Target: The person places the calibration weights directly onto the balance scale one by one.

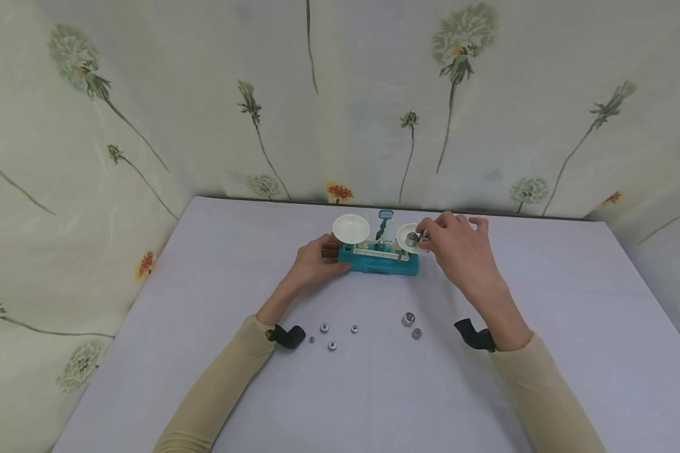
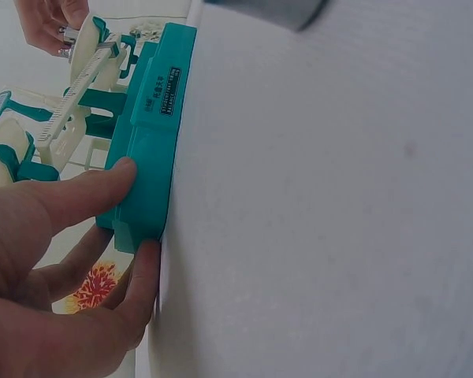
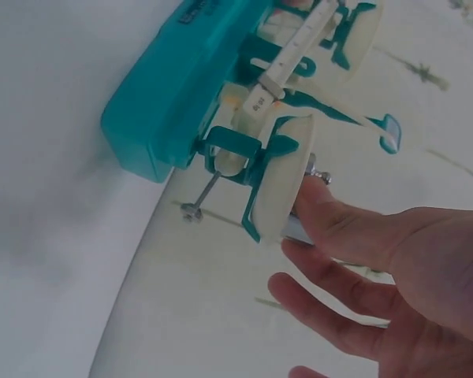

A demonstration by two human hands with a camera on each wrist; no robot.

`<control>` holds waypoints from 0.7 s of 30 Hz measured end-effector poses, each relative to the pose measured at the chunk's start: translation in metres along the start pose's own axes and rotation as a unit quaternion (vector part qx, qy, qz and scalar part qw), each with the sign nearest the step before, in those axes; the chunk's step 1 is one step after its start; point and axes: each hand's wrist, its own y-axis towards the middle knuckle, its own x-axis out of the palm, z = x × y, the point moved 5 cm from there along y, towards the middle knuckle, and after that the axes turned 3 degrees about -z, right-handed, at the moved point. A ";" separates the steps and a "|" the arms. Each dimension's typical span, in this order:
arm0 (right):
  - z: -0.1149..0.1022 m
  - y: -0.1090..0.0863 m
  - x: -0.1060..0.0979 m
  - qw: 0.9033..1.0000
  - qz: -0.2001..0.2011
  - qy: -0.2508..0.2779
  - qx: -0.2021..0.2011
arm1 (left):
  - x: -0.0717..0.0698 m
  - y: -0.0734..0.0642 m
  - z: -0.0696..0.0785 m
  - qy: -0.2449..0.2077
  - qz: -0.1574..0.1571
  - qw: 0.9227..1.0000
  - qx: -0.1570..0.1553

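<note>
Sleeves (image 1: 218,390) closest. Right hand (image 1: 459,251) pinches a metal weight (image 3: 297,231) at the right pan (image 1: 402,235), likely for fine control. Left hand (image 1: 313,261) grips the left end of the teal balance (image 1: 378,265), near worktop's (image 1: 374,396) far edge, presumably steadying it; spare weights (image 1: 408,319) sit closer in, probably for reach.

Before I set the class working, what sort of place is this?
Probably an indoor workspace set up for weighing: a teal balance scale, small metal weights on a pale table, and a dandelion-patterned backdrop close behind.
</note>
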 end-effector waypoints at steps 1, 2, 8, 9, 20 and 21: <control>0.000 0.001 0.001 1.000 -0.001 0.000 0.001 | 0.000 0.000 0.000 0.000 0.000 1.000 -0.001; 0.000 0.001 0.001 1.000 -0.001 0.000 0.002 | 0.000 0.000 0.001 0.000 0.000 1.000 -0.001; -0.002 0.004 0.003 1.000 -0.003 -0.001 0.004 | 0.000 0.000 0.001 0.000 0.000 1.000 -0.001; -0.003 0.005 0.004 1.000 -0.004 -0.001 0.005 | 0.000 0.001 0.001 0.000 0.001 1.000 0.000; -0.004 0.006 0.006 1.000 -0.007 0.000 0.003 | 0.001 0.000 0.000 -0.002 0.000 1.000 -0.004; -0.004 0.006 0.007 1.000 -0.007 0.000 0.002 | 0.000 0.000 0.001 -0.002 0.000 1.000 -0.005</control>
